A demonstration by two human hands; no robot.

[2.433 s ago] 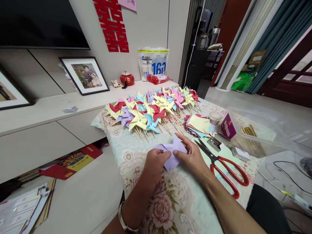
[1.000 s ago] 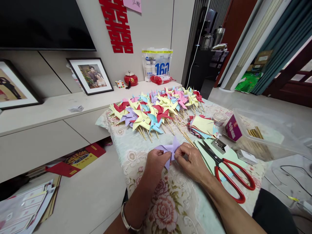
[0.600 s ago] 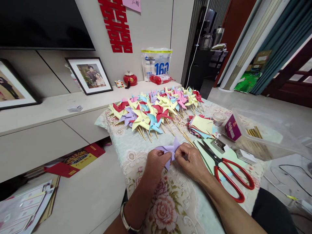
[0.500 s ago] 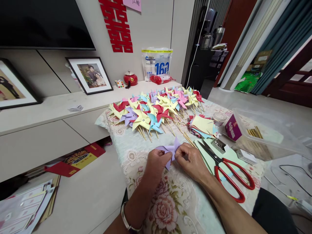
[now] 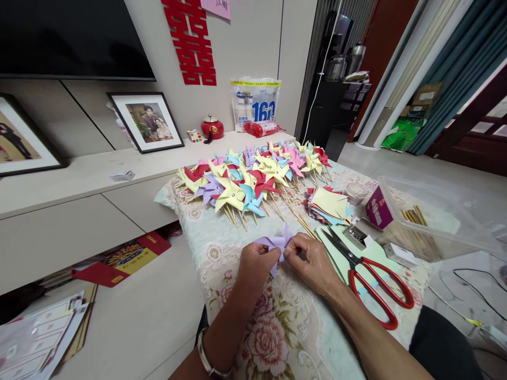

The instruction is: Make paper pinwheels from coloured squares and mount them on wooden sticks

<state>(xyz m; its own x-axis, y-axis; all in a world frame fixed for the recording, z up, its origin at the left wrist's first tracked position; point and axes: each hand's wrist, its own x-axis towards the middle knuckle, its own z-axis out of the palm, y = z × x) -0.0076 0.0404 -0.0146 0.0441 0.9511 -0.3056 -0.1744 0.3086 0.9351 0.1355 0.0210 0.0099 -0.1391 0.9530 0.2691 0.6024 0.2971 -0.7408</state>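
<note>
Between my hands is a purple paper pinwheel (image 5: 279,243), its blades folded toward the middle and no stick visible on it. My left hand (image 5: 257,264) is closed, thumb and fingers pinching it from the left. On its right side, my right hand (image 5: 311,259) is closed too, fingertips pressed to the paper near the centre; whether they also hold a small pin is hidden. Beyond my hands lie many finished pinwheels (image 5: 231,195) on sticks, in yellow, red, blue, purple and pink. Red-handled scissors (image 5: 358,259) lie to the right of my right hand on pale green paper (image 5: 332,253).
A stack of cut paper squares (image 5: 328,205) lies beyond the scissors. A small open box of pins (image 5: 355,236), a white box (image 5: 400,254) and a clear plastic bin (image 5: 447,232) with sticks stand at the right. The flowered tablecloth (image 5: 225,253) covers the table.
Almost nothing differs. Both hands keep their hold on the purple pinwheel, with only a slight shift of the fingers.
</note>
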